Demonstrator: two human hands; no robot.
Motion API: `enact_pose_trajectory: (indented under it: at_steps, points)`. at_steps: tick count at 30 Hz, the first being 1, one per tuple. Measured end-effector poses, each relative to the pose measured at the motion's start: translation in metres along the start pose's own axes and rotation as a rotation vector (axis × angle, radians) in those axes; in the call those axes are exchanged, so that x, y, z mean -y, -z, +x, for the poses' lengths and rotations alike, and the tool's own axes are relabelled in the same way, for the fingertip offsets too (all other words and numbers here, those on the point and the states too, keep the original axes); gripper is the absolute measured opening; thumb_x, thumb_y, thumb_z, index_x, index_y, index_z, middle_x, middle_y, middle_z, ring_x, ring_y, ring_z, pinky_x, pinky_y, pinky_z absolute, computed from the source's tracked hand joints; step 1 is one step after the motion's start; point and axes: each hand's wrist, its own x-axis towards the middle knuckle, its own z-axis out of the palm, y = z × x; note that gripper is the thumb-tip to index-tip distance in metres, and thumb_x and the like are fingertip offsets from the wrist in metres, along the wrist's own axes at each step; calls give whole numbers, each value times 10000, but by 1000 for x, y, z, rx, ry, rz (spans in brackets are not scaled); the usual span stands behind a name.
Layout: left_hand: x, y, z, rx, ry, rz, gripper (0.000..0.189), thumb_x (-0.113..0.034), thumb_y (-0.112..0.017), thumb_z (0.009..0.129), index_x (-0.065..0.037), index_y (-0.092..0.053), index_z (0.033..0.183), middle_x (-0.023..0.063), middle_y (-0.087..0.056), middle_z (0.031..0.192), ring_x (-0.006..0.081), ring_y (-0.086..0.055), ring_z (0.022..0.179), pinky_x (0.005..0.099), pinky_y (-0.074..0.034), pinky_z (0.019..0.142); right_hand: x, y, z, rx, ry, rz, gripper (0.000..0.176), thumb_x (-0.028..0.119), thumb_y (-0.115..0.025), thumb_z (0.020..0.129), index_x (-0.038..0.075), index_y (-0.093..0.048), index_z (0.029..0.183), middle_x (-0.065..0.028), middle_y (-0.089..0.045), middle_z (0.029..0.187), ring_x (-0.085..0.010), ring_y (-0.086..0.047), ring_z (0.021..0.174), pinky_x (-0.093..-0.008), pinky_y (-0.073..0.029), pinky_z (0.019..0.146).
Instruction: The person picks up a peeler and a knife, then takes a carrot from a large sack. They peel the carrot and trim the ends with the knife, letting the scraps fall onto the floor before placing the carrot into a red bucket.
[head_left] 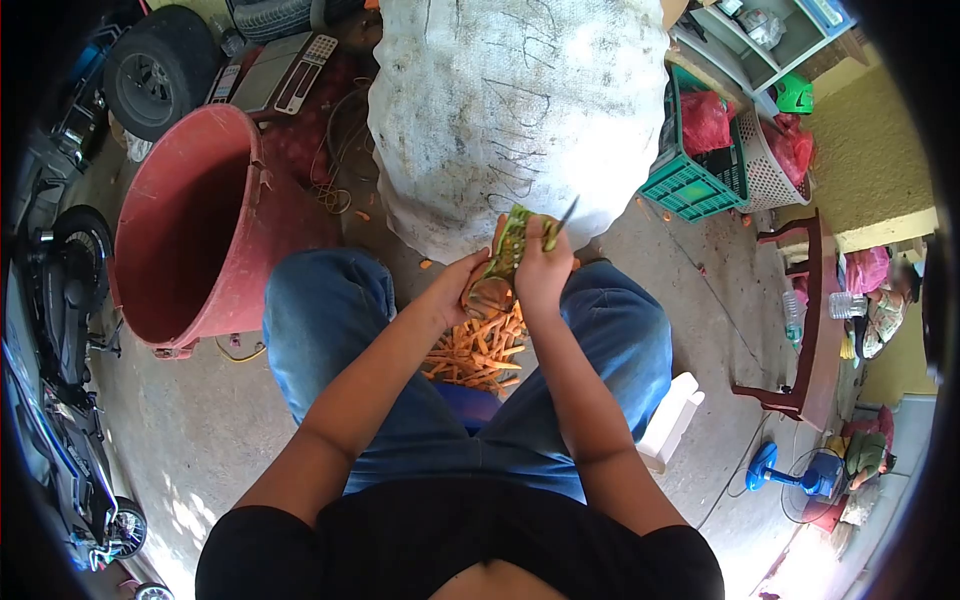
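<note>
Between my knees both hands meet around a green, bumpy-patterned piece [511, 242] with a brown rounded lower end [490, 297]; its kind I cannot tell. My left hand [466, 285] is closed around its lower left side. Closed beside it on the right is my right hand [540, 268], with the thin dark blade of a knife [569, 209] sticking out above the fist; the handle is hidden. Below them, a pile of orange strips [480, 352] lies in a blue container [468, 405], partly covered by my forearms and legs.
A big white woven sack [510, 110] stands just ahead. To the left are a large red bin [215, 240], a tyre [150, 80] and motorcycles [75, 390]. On the right stand a green crate [690, 185], a wooden bench [818, 330], a blue fan [820, 472] and a white box [672, 420].
</note>
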Motion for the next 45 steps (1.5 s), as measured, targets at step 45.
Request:
enact_pose_trajectory:
  at_steps: [45]
  points:
    - [-13,-9,-14,-200,38,866,507,-223,-586,722,30,-418,1127,131,-533,995,191,-540,888,290,-431,743,-18,36,38,-145,-51,-110,243,202,-490,844,-39,-524,837,-85,-545,670,-136,-479,595,-273,-399,572]
